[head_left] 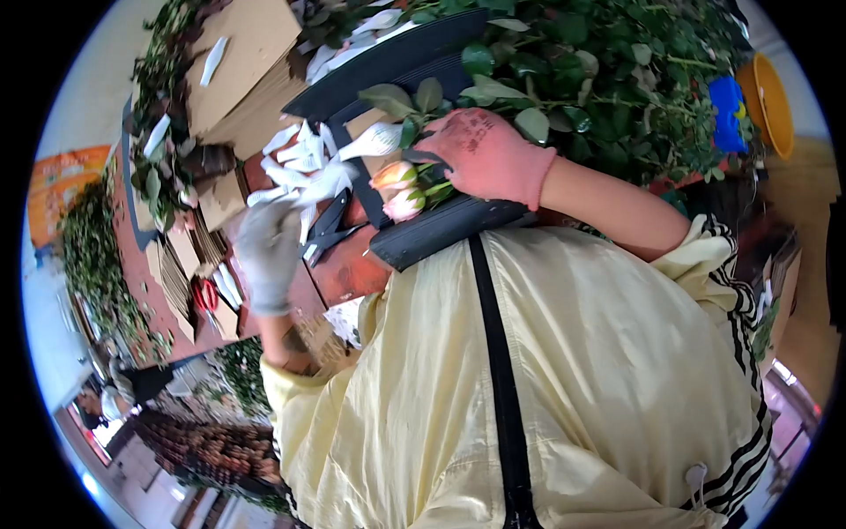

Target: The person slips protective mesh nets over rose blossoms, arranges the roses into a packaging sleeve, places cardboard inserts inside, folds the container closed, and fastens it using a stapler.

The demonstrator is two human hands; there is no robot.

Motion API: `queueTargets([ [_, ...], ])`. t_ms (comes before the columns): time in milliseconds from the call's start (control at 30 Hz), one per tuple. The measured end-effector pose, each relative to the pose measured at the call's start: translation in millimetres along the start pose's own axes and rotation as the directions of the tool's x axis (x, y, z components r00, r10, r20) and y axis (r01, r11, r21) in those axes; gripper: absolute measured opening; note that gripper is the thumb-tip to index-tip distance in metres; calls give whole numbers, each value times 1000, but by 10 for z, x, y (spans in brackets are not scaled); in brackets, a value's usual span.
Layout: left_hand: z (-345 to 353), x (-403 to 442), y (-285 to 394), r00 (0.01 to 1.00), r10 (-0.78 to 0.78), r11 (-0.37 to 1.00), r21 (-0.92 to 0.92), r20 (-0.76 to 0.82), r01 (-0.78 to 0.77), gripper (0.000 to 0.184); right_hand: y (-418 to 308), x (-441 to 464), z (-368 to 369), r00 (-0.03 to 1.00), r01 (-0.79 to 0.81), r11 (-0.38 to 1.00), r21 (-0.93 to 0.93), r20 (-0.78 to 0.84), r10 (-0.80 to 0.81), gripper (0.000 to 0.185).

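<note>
Roses (405, 204) lie at the black holder (449, 231) in front of me, blooms pointing left, long axis roughly crosswise, stems running right. I judge them in mid-positioning, which calls for steadying the stems and sparing the petals. My right hand (483, 154) curls over the stems, its grip hidden, so I cannot tell whether it pinches. Leafy foliage (608, 97) lies beyond. My left hand (267, 251), too blurred to read, is beside white printed strips (304, 159) above the bench (141, 273).
</note>
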State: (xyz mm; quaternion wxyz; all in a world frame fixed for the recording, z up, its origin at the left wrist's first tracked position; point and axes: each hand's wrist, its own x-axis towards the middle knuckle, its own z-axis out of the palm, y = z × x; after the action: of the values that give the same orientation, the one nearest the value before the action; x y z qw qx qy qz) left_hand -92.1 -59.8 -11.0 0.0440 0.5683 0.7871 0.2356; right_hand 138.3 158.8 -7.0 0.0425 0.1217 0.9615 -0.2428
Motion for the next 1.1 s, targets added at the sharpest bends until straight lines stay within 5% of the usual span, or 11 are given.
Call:
queueTargets([
  [67,-142,-127,-264,989,-136,991,-22,-49,135,14,24,-15,78,996,48,998,-47,-75,-51,35],
  [233,-242,-9,391,988,-154,986,-74,-17,152,24,50,-25,126,990,64,994,-89,-118,-74,32],
  [367,106,285,834,992,98,970,-230,77,-78,25,22,-27,106,982,81,992,-96,-166,-96,29],
  [533,294,444,755,971,145,939,-336,188,-75,26,37,-47,136,951,103,978,-179,-269,-149,27],
  [800,334,470,766,952,114,952,-304,283,-23,31,20,-19,97,977,73,990,-117,-193,-95,28],
  [1100,530,437,756,985,89,951,-305,147,-41,18,4,-42,84,992,28,994,-105,-117,-40,35],
])
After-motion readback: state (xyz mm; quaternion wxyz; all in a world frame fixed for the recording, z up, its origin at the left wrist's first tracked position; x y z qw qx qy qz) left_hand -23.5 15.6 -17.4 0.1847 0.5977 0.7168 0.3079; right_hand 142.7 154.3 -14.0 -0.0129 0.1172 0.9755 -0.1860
